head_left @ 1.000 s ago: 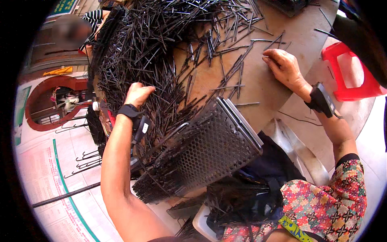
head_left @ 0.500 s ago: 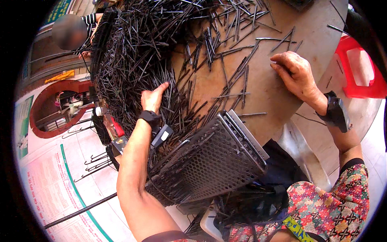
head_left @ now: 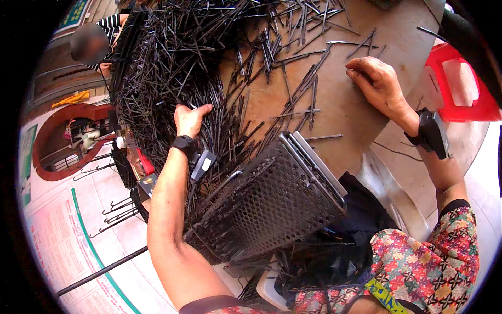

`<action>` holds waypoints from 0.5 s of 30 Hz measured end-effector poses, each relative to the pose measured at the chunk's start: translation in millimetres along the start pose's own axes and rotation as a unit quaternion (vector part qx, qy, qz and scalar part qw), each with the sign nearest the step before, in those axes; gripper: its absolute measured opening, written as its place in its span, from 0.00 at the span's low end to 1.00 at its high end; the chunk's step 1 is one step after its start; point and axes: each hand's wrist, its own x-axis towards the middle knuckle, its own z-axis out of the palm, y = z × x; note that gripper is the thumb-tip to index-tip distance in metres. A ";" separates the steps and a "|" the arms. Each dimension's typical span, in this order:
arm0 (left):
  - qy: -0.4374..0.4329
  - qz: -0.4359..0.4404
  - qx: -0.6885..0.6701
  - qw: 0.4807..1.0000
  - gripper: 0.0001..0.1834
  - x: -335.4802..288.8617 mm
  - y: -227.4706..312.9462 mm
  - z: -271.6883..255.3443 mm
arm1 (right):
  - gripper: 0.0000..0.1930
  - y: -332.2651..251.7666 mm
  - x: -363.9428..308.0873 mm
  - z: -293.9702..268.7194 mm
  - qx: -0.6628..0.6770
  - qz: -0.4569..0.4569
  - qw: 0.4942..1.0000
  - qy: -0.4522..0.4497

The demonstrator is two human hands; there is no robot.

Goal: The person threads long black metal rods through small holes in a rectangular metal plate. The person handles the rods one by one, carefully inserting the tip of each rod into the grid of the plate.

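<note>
At the right edge of a large heap of thin dark sticks (head_left: 162, 68), my left hand (head_left: 189, 119) has its thumb out to the side; its other fingers are hidden behind the hand, against the sticks. My right hand (head_left: 377, 86) hovers over or rests on the brown tabletop (head_left: 361, 112), right of several scattered sticks (head_left: 314, 78). Its fingers curl toward the thumb and their tips come together; whether anything small is between them cannot be made out. Below, between my arms, a dark perforated basket (head_left: 277, 199) stands tilted, its rim by the table edge.
A red plastic stool (head_left: 463, 86) stands right of the table. Metal hooks (head_left: 117, 212) stick out at the left beside a white printed board (head_left: 68, 246). At the upper left is another person in a striped sleeve (head_left: 110, 23). A black bag (head_left: 361, 209) lies beside the basket.
The whole view has shifted slightly, moving everything up and left in the picture. My left hand has turned a little at the heap's edge. My right hand keeps its pose.
</note>
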 end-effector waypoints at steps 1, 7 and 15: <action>-0.006 0.008 0.021 1.000 0.26 -1.8 3.3 -1.6 | 0.05 1.5 0.3 1.0 0.000 0.001 1.000 0.002; -0.152 0.068 0.058 0.984 0.24 -27.0 7.0 -21.4 | 0.06 9.1 2.3 5.5 -0.001 -0.001 1.000 -0.003; -0.362 0.037 0.103 0.926 0.34 -69.9 -9.3 -56.6 | 0.05 13.1 1.3 8.7 0.010 0.025 1.000 0.001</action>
